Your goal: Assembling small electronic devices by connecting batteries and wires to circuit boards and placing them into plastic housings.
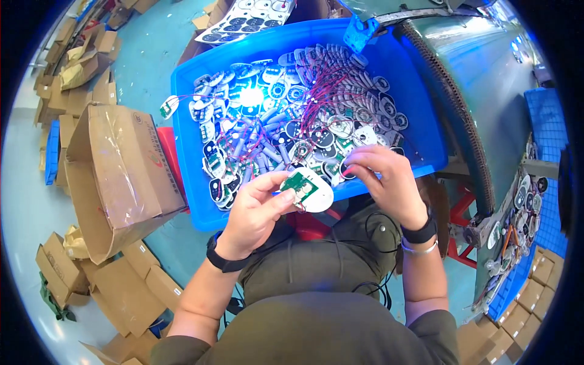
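Observation:
My left hand [254, 213] pinches a white oval plate with a green circuit board [319, 198] over the near rim of a blue bin [210, 220]. The board lies on the plate's left part, and the thumb rests against it. Thin wires hang below the thumb. To the right, my right hand [389, 182] is apart from the plate, its thumb and fingertips drawn together above the bin's contents. Whatever is between those fingertips is too small to make out. Beneath both hands are many similar oval pieces, red wires [319, 91] and purple cylindrical cells [264, 146].
A bright blue-white light [251, 96] shines among the pieces. One oval piece [169, 107] hangs over the bin's left rim. An opened cardboard box [125, 182] stands at left. A green-topped table [450, 67] adjoins the right side. Sheets with dark ovals [246, 21] lie beyond the bin.

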### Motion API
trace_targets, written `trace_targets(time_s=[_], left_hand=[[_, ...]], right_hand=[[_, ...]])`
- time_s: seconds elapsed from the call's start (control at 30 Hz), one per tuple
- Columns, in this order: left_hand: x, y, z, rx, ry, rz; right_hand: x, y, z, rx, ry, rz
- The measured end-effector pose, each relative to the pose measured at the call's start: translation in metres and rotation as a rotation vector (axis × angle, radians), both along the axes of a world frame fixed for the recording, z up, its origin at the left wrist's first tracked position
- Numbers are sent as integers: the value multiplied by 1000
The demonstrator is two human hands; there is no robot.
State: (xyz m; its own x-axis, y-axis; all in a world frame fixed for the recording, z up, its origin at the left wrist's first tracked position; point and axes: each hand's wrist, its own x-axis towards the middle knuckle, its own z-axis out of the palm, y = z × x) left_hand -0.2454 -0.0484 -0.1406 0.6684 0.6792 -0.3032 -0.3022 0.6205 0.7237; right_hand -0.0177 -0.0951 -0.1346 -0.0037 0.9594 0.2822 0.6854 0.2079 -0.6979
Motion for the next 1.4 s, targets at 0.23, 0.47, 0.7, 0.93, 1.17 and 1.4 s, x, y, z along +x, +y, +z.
trace_targets(time_s=[0.23,0.47,0.7,0.93,1.17,1.4], left_hand=[[-1,-15,31,513,-23,-190],[-9,-36,43,502,-10,-161],[-19,-38,26,242,-232,-64],[-25,-32,23,343,-52,-326],[12,-31,19,486,119,-575],[12,-34,23,619,8,-437]], right_hand=[[-40,-24,19,-18,-50,4],[-49,-41,34,-169,420,276],[-57,-41,13,-281,643,91],[-52,-34,22,-269,1564,297],[-51,-30,33,-208,1748,523],[-43,-56,20,-279,1435,159]])
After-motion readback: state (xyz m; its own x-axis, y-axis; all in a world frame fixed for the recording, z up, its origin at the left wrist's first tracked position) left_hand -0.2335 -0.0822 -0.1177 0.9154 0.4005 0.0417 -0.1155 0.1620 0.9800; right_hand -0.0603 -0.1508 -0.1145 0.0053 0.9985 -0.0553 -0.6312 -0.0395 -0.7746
